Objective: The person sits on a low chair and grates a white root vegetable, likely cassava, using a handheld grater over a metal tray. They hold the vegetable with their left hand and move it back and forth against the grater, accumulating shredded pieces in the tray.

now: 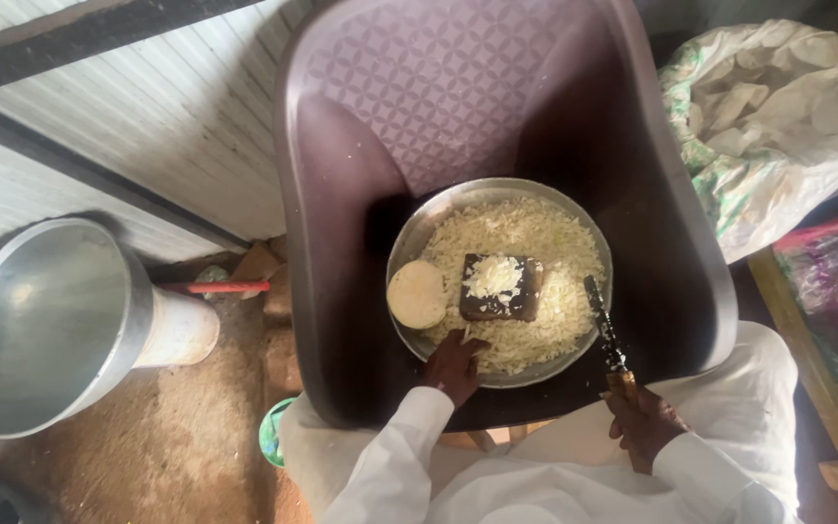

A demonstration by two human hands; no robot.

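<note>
White sleeves lead to both hands. Beyond them, a brown plastic chair (341, 243) bears a metal bowl (419, 233) of shredded cabbage (555, 243). Just ahead of the left hand (455, 367), whose fingertips curl into the shreds, lie a dark board (501, 303) and a cabbage piece (416, 294). Right hand (644, 422) grips a knife (605, 332) pointing away.

Soft, dim daylight falls from above; the metal bowl (409, 238) rim glints faintly; deep shadow fills the chair (341, 194) seat; edges bend outward; slightly soft focus throughout.
</note>
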